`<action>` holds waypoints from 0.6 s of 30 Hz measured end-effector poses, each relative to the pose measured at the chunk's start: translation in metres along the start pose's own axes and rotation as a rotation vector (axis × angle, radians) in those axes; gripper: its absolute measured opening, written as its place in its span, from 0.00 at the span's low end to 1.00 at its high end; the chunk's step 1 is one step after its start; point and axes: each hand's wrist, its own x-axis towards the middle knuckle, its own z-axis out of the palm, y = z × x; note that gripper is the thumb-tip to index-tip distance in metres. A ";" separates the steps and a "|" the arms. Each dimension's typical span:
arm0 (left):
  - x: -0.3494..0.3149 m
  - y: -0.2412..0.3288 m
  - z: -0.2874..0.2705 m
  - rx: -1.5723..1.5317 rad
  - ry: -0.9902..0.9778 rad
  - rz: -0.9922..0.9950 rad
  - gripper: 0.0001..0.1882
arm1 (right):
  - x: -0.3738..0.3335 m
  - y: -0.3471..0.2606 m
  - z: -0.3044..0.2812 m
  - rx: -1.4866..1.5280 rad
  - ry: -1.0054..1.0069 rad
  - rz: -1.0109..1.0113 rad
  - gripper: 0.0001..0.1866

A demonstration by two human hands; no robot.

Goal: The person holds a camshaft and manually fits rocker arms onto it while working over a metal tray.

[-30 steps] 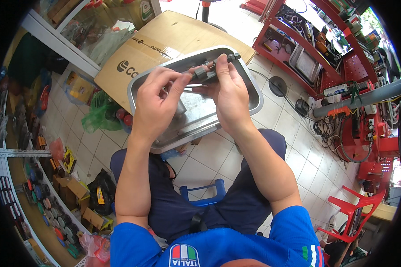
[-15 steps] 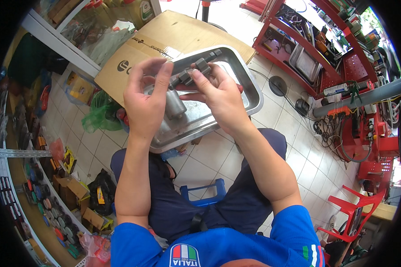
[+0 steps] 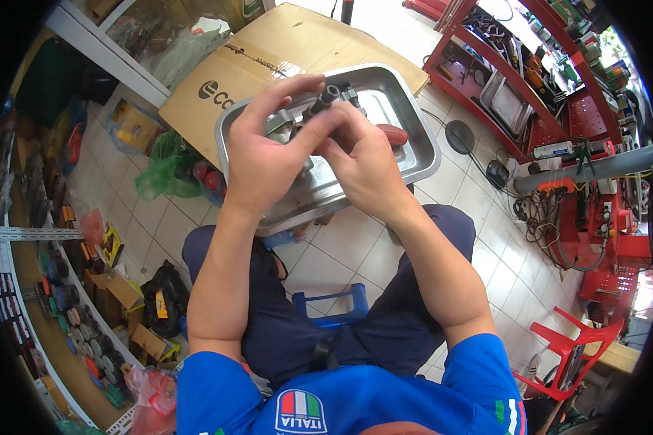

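Note:
Both hands meet above a shallow metal tray (image 3: 422, 165). Between them is a dark metal shaft-like part (image 3: 322, 101), its round hollow end pointing away from me. My left hand (image 3: 263, 163) is curled round the part from the left. From the right, my right hand (image 3: 366, 156) closes on it, thumb and fingers pinched and slightly blurred. The fingers hide the part's lower end. Beside my right hand, a red handle (image 3: 392, 135) shows over the tray. Another dark metal piece (image 3: 351, 96) is just beyond the fingers. My left hand hides most of a grey metal cylinder in the tray.
The tray rests on a cardboard box (image 3: 189, 109). A blue plastic stool (image 3: 331, 304) is between my legs. Red tool shelving (image 3: 479, 101) with cables stands at the right, a red plastic chair (image 3: 577, 348) lower right. Shelves of goods (image 3: 72, 319) line the left.
The dark metal part has turned, so its hollow end now points away. My hands have come closer together around it. The red handle shows more, and the grey cylinder is now mostly covered.

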 end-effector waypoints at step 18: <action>0.001 -0.002 -0.002 -0.257 -0.013 -0.144 0.27 | 0.000 -0.001 0.002 0.100 -0.042 0.033 0.18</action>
